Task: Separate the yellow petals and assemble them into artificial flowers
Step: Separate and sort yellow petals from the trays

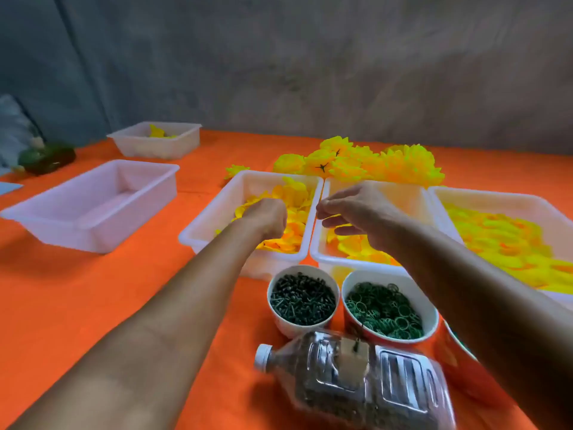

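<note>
An orange-covered table [93, 305] was seen from above, w/ two bare forearms reaching away from the viewer. The left hand [266, 217] was lowered into a white tray [198, 234] of yellow petals [293, 209], fingers curled under; whether petals were gripped could not be told, as the fingertips were hidden by the back of the hand. The right hand [356, 212] was held over the next tray to the right [319, 252], also part-filled w/ petals; thumb and forefinger were brought together at its left rim, but anything pinched betw. them was too blurred to make out. A third, larger tray [440, 197] at far right was heaped w/ more petals. Beyond the trays, assembled yellow flowers [372, 162] were piled on the cloth. Near the viewer, a white cup of dark green pins [302, 301] stood beside a red-sided cup of green rings [384, 310]. In front of these, a clear plastic bottle [356, 380] w/ a white cap lay on its side. At left, an empty tray [90, 206] was set, w/ a smaller tray [155, 141] further back holding a few yellow pieces.
</note>
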The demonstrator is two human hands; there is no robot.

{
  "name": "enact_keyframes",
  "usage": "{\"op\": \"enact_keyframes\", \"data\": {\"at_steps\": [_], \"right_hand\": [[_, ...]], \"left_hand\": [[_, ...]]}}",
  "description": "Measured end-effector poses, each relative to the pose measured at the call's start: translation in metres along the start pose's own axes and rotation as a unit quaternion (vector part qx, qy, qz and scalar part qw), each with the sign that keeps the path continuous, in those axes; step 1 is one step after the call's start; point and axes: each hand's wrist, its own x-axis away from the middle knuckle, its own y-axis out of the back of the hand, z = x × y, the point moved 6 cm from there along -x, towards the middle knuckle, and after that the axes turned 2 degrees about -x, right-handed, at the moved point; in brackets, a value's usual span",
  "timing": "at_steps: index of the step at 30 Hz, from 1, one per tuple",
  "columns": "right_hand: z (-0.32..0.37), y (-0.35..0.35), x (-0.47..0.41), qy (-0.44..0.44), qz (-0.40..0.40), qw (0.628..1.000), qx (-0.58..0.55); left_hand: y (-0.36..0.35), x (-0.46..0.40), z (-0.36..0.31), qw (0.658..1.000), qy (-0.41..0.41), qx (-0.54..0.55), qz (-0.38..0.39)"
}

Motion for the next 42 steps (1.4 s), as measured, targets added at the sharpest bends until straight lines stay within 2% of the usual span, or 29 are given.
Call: {"op": "enact_keyframes", "data": {"at_steps": [5,9,14,16,18,21,26,28,30,34,38,40,42], "right_hand": [[-0.002,0.002,-0.031,0.036,-0.023,0.999,0.010],[-0.004,-0.008,-0.053,0.062,-0.016,0.998,0.021],[-0.009,-0.031,-0.084,0.069,-0.010,0.997,0.028],[-0.013,-0.035,-0.096,0.068,-0.021,0.997,0.017],[-0.015,-0.036,-0.105,0.079,-0.043,0.996,0.013],[-0.022,-0.037,-0.116,0.090,-0.065,0.994,0.012],[-0.041,-0.041,-0.123,0.069,-0.030,0.994,-0.083],[-0.045,-0.040,-0.126,0.069,-0.033,0.993,-0.089],[-0.046,-0.038,-0.129,0.078,-0.043,0.994,-0.064],[-0.048,-0.037,-0.132,0.102,-0.048,0.994,-0.012],[-0.045,-0.042,-0.132,0.137,-0.132,0.966,0.173],[-0.045,-0.043,-0.131,0.143,-0.165,0.960,0.176],[-0.046,-0.041,-0.130,0.141,-0.181,0.964,0.138]], "left_hand": [[-0.022,-0.023,0.004,0.989,0.002,-0.083,0.119],[-0.034,-0.040,0.009,0.985,-0.035,-0.114,0.127],[-0.035,-0.050,0.029,0.995,-0.045,-0.002,0.093],[-0.029,-0.051,0.037,0.991,-0.037,0.098,0.082],[-0.020,-0.052,0.046,0.966,-0.009,0.250,0.059],[-0.011,-0.052,0.052,0.902,0.013,0.431,0.027],[-0.028,-0.057,0.043,0.802,0.005,0.596,0.037],[-0.032,-0.059,0.044,0.782,0.001,0.623,0.029],[-0.030,-0.061,0.048,0.782,-0.007,0.623,-0.002],[-0.022,-0.058,0.053,0.814,-0.025,0.571,-0.102],[-0.020,-0.054,0.049,0.854,-0.012,0.496,-0.156],[-0.017,-0.053,0.047,0.853,-0.018,0.492,-0.171],[-0.016,-0.053,0.045,0.837,-0.027,0.520,-0.171]]}}
